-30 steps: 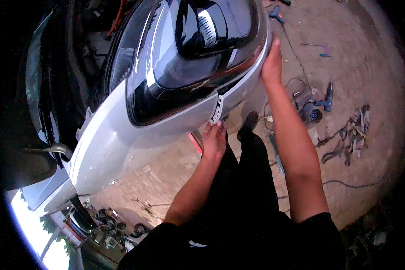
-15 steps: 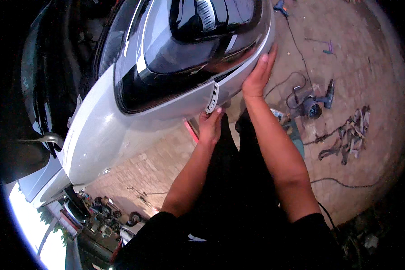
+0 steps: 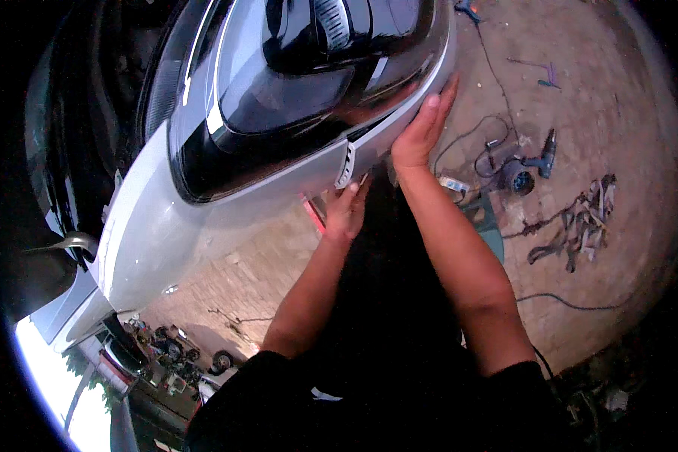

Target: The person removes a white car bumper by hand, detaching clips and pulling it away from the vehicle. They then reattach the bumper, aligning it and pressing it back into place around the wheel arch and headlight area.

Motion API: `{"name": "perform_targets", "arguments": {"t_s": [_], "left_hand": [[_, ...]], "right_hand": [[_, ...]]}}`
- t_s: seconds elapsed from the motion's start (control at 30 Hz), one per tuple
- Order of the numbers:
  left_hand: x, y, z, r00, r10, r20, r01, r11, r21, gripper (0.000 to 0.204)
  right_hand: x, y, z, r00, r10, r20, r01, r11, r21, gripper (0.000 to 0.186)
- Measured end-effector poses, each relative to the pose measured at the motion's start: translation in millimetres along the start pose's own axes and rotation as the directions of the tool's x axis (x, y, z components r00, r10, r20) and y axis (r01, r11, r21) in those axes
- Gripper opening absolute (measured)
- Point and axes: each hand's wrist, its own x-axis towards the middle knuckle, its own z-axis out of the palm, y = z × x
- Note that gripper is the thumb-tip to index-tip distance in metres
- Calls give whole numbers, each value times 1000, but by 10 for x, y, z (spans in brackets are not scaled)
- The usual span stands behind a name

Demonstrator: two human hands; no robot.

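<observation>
A silver car's front corner spans the upper left, with a dark glossy headlight (image 3: 279, 98) set in it. Below the lamp, a pale slotted strip (image 3: 345, 164) shows at the gap between the fender (image 3: 151, 203) and the bumper (image 3: 384, 139). My left hand (image 3: 343, 212) is closed at the bumper's lower edge beside this strip, its fingertips partly hidden. Against the bumper's outer face lies my right hand (image 3: 420, 135), palm to the panel and fingers stretched along it toward the far end.
On the brick floor (image 3: 580, 135) at the right are a cordless drill (image 3: 546, 154), a cable (image 3: 497, 83), a power strip (image 3: 453, 184), a green stool-like piece (image 3: 490, 230) and a heap of metal strips (image 3: 584, 226). A red bar (image 3: 313, 214) shows beneath the car edge. Clutter and a tyre (image 3: 221, 361) stand lower left.
The car has shifted slightly left and down in view. Both hands keep their places on it; my left thumb has slipped a little off the slotted strip's lower end.
</observation>
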Motion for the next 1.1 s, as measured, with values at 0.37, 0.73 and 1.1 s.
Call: {"name": "perform_targets", "arguments": {"t_s": [0.37, 0.73, 1.1], "left_hand": [[112, -95, -2, 998, 60, -31, -60, 998, 10, 60], [120, -8, 15, 995, 94, -39, -89, 991, 105, 64], [276, -164, -407, 995, 23, -100, -4, 984, 180, 66]], "right_hand": [[377, 127, -616, 998, 54, -25, -52, 995, 83, 68], [159, -91, -352, 992, 106, 62, -112, 988, 103, 73], [-110, -533, -208, 998, -65, 16, 66, 997, -47, 72]]}}
